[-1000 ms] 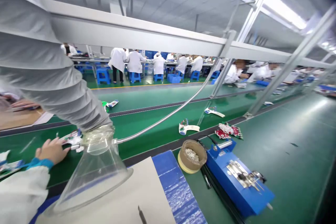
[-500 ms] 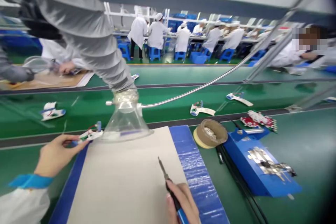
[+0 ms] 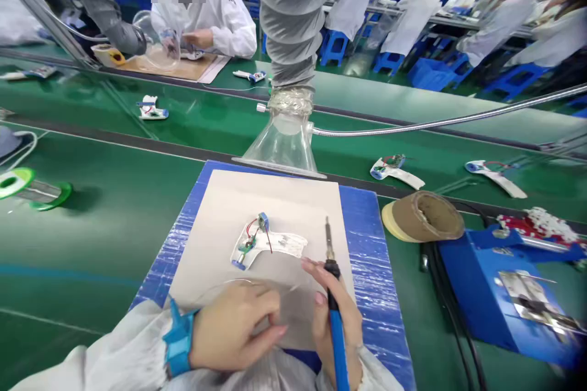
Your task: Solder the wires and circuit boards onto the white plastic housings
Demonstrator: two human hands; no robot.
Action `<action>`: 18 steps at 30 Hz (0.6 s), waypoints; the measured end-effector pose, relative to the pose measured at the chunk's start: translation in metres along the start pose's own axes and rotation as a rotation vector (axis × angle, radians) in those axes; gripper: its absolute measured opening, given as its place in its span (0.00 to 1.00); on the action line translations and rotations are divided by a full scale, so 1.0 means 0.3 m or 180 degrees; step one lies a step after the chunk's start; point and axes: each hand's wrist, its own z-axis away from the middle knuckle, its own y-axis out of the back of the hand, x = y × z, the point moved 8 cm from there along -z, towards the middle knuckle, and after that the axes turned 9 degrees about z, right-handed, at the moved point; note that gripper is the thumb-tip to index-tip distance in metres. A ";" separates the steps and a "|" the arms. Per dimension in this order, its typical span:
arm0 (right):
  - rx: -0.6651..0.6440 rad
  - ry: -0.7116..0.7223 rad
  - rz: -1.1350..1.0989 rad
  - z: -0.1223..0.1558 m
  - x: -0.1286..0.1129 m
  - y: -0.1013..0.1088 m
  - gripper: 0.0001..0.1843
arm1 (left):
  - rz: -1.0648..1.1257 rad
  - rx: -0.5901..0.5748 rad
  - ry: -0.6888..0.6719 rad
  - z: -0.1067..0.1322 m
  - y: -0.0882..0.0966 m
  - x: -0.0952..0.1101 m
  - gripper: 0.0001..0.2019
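Observation:
My right hand (image 3: pixel 342 305) grips a blue-handled soldering iron (image 3: pixel 337 317), its metal tip pointing away from me. On the pale work sheet (image 3: pixel 202 244) lies a white curved plastic housing (image 3: pixel 284 243) carrying a small green circuit board, red wires and blue parts. Neither hand touches this housing. My left hand (image 3: pixel 238 324), with a blue wrist strap (image 3: pixel 180 342), is just in front of it with fingers curled; whatever they hold is hidden. A thin pale strand shows faintly above that hand.
A clear fume hood (image 3: pixel 284 143) hangs behind the sheet. At right are a cardboard tape roll (image 3: pixel 426 217) and a blue soldering stand (image 3: pixel 495 293). A solder spool (image 3: pixel 39 189) lies at left. More housings lie on the green belt (image 3: pixel 206 128); a co-worker (image 3: pixel 206 12) sits opposite.
The housing that my left hand held at the sheet's far left edge now lies on the sheet, released. My left hand has come back toward me. The view has turned left.

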 end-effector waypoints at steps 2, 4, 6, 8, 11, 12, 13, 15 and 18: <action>-0.0170 0.0059 -0.0133 0.003 -0.022 -0.012 0.14 | 0.0210 -0.0299 -0.0135 -0.007 -0.037 0.025 0.07; 0.0032 -0.0107 -0.0123 0.012 -0.019 0.002 0.11 | 0.0294 -0.0143 -0.0099 -0.012 -0.032 0.019 0.03; 0.0266 -0.0423 -0.0182 0.028 0.000 0.014 0.10 | 0.0299 0.0330 0.0016 -0.011 0.007 -0.007 0.05; 0.0323 -0.0738 -0.0387 0.046 0.022 0.008 0.09 | 0.0241 0.0744 -0.0016 0.000 0.049 -0.028 0.09; 0.0335 -0.1035 -0.0535 0.066 0.044 -0.007 0.09 | 0.0129 0.1030 -0.0256 0.023 0.102 -0.053 0.08; 0.0373 -0.1097 -0.0474 0.070 0.049 -0.008 0.09 | 0.0122 0.1110 -0.0260 0.032 0.123 -0.069 0.08; 0.0392 -0.1148 -0.0394 0.072 0.055 -0.010 0.09 | 0.0126 0.1196 -0.0227 0.042 0.146 -0.090 0.08; 0.0388 -0.1144 -0.0209 0.069 0.059 -0.016 0.11 | 0.0103 0.1317 -0.0156 0.062 0.188 -0.129 0.07; 0.0168 -0.0851 0.0023 0.048 0.044 -0.046 0.13 | -0.0196 0.1483 -0.0116 0.082 0.237 -0.169 0.08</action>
